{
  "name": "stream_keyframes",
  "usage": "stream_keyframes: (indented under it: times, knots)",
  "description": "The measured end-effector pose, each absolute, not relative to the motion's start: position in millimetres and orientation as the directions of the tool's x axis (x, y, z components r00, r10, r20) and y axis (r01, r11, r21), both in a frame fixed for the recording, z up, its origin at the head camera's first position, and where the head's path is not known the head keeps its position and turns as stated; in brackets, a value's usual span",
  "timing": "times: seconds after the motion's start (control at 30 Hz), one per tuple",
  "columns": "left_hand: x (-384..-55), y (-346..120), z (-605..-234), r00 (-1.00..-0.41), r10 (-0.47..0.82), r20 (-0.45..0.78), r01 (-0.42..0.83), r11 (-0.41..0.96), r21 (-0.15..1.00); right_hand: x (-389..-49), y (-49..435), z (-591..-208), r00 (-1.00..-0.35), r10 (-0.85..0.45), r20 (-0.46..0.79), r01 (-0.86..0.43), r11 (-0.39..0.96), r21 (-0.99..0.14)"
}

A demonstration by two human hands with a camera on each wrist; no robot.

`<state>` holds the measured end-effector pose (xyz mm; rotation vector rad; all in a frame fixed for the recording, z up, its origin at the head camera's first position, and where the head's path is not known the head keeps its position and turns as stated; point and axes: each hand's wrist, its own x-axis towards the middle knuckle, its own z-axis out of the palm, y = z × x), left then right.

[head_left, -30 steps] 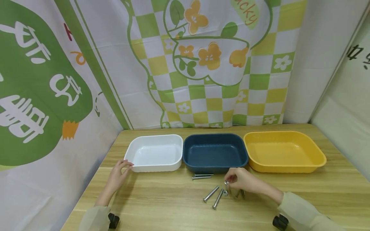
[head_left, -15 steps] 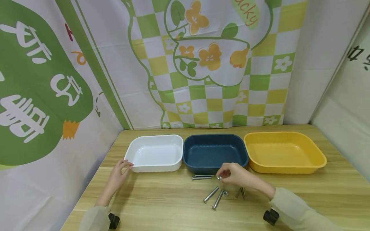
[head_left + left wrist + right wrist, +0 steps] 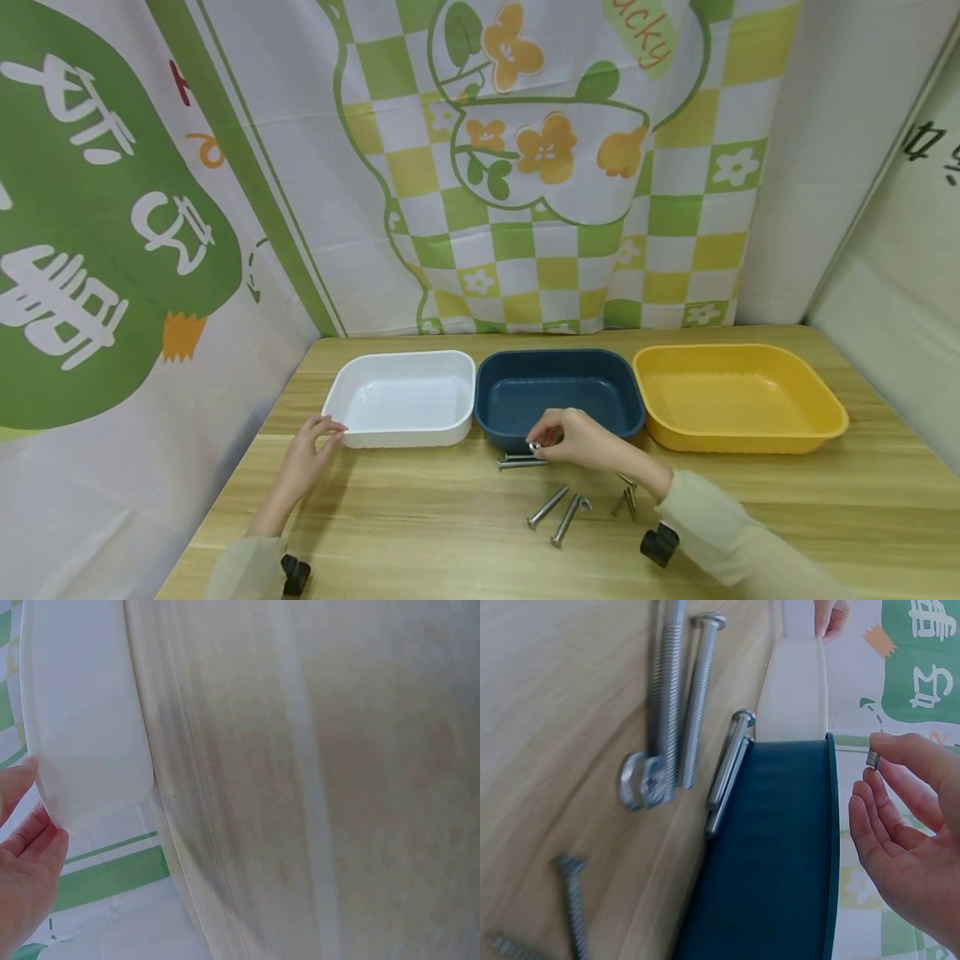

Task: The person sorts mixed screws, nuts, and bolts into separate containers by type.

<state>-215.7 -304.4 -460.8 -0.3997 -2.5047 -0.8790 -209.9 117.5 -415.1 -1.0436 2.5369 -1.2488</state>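
My right hand (image 3: 581, 439) pinches a small metal nut (image 3: 873, 759) between thumb and index finger, over the front rim of the dark blue tray (image 3: 497, 432). In the right wrist view its other fingers are loosely bent. My left hand (image 3: 303, 457) holds the front left corner of the white tray (image 3: 408, 437), fingertips and thumb at its rim. Two bolts (image 3: 522, 463) lie against the front of the blue tray. Closer to me are a thick bolt (image 3: 547, 506), another thick bolt (image 3: 566, 521) and a nut (image 3: 585, 504) next to it.
Several smaller screws (image 3: 630, 501) lie on the wooden table (image 3: 420, 533) below the right forearm. A yellow tray (image 3: 742, 440) stands right of the blue one, the three trays in a row. Printed cloth (image 3: 555, 275) hangs behind the table.
My right hand has carried the nut up and leftward from beside the loose bolts to the blue tray's front rim. The left hand has stayed at the white tray.
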Motion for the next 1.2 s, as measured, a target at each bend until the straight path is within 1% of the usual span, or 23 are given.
stream_keyframes:
  times: [0.3, 0.5, 0.63, 0.8, 1.0, 1.07, 1.2]
  knots:
    - [-215.9, -304.8, -461.6, -0.845, 0.126, 0.52, 0.424, 0.751, 0.507, -220.2, 91.2, -411.1, -0.761, -0.62, 0.191, -0.513, 0.396, -0.762]
    - [-216.1, -305.7, -462.3, -0.849, 0.121, 0.515, 0.417, 0.751, 0.511, -226.0, 70.4, -413.1, -0.771, -0.603, 0.207, -0.504, 0.378, -0.776]
    - [-215.9, -305.7, -462.0, -0.859, 0.122, 0.497, 0.407, 0.751, 0.519, -229.6, 57.3, -413.6, -0.788, -0.579, 0.209, -0.478, 0.364, -0.799]
    - [-215.7, -305.1, -461.4, -0.858, 0.126, 0.498, 0.411, 0.75, 0.519, -233.8, 42.8, -413.7, -0.81, -0.548, 0.206, -0.444, 0.346, -0.827]
    - [-215.3, -305.7, -460.8, -0.866, 0.124, 0.484, 0.403, 0.748, 0.528, -238.6, 29.7, -417.2, -0.826, -0.516, 0.224, -0.43, 0.322, -0.843]
    - [-215.3, -305.8, -460.4, -0.871, 0.124, 0.476, 0.397, 0.749, 0.531, -233.3, 26.5, -408.7, -0.834, -0.504, 0.224, -0.419, 0.315, -0.851]
    - [-215.8, -304.8, -459.1, -0.873, 0.119, 0.472, 0.39, 0.752, 0.532, -235.3, 20.1, -409.2, -0.858, -0.465, 0.219, -0.393, 0.317, -0.863]
